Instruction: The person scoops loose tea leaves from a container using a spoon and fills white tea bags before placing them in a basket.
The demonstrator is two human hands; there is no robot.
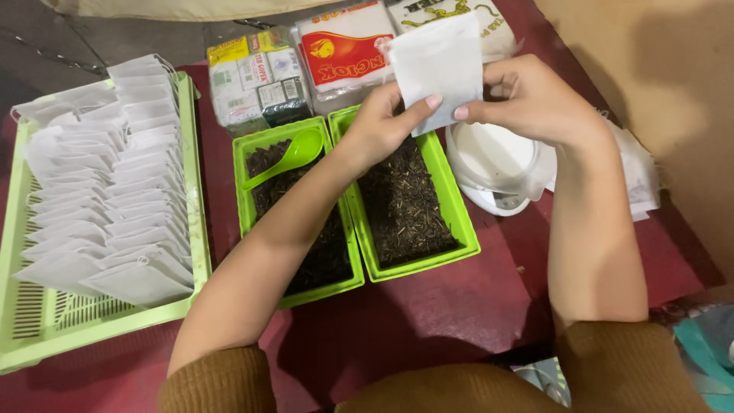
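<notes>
White paper filter bag (437, 65) is up between both my hands in the head view, over the far end of the right green tray of loose tea (451, 200). My left hand (380, 122) pinches its lower edge, my right hand (531, 99) grips the right side. Left tray (243, 191) has a green spoon (289, 155). Filled bags sit in rows in the slotted basket (23, 306) to the left.

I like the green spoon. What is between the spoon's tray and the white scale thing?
Another green tray of dark loose tea sits between the spoon's tray and the white scale, seen from the head camera.
</notes>
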